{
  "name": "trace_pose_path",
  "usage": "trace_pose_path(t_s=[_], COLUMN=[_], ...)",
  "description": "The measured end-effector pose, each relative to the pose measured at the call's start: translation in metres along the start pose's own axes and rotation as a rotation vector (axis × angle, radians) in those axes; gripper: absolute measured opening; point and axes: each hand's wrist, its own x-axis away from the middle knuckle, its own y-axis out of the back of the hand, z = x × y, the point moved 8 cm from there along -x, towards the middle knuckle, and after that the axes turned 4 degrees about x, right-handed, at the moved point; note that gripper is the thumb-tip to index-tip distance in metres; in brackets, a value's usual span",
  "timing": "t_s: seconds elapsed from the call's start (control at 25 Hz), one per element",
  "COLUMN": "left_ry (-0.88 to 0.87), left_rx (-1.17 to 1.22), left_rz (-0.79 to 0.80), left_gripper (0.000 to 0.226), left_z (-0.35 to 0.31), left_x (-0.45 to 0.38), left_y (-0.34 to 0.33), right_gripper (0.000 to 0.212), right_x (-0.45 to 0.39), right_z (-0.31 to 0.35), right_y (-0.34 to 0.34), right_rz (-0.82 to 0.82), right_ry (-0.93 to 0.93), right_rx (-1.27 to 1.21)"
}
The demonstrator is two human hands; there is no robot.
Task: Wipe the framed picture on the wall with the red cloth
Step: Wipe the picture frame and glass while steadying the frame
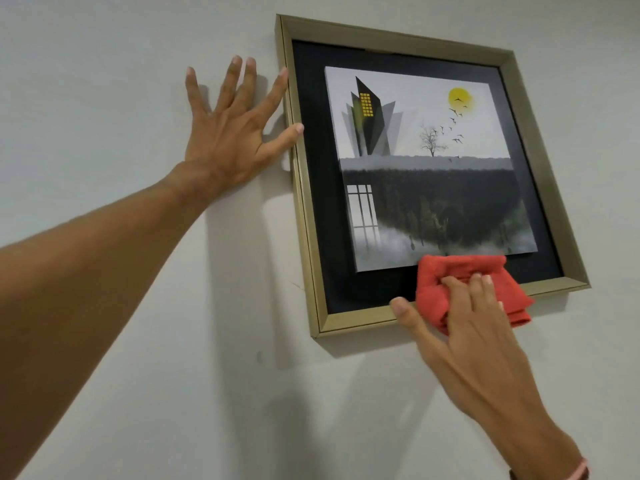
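Right hand point(467, 327) grips cloth point(460, 282) on picture's point(415, 168) bottom edge; left hand point(232, 133) splayed, bracing. Upper part probably left.

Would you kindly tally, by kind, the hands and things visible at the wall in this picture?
Hands: 2, the left hand spread flat on the wall at the frame's edge, the right hand pressing the cloth
Framed picture: 1
Red cloth: 1
Total: 4
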Motion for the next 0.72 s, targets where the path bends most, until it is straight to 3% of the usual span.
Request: trace_pose_path(t_s=[0.16, 0.32, 0.52, 0.72], left_ry=[-0.012, -0.008, -0.002, 0.003], left_rx=[0.020, 0.040, 0.032, 0.014], left_rz=[0.002, 0.031, 0.044, 0.045], left_gripper=[0.083, 0.088, 0.087, 0.085], left_z=[-0.004, -0.008, -0.011, -0.009], left_x=[0.003, 0.013, 0.013, 0.015], left_y=[0.002, 0.002, 0.004, 0.001], right_gripper=[0.130, 0.131, 0.118, 0.106], right_x=[0.034, 0.059, 0.027, -0.015], right_z=[0.061, 0.096, 0.027, -0.042], right_y=[-0.016, -0.033, -0.011, 0.016], right_rz=[0.095, 0.148, 0.035, -0.074], right_ry=[0.068, 0.194, 0.112, -0.034], right_rx=[-0.060, -0.054, 0.146, 0.158])
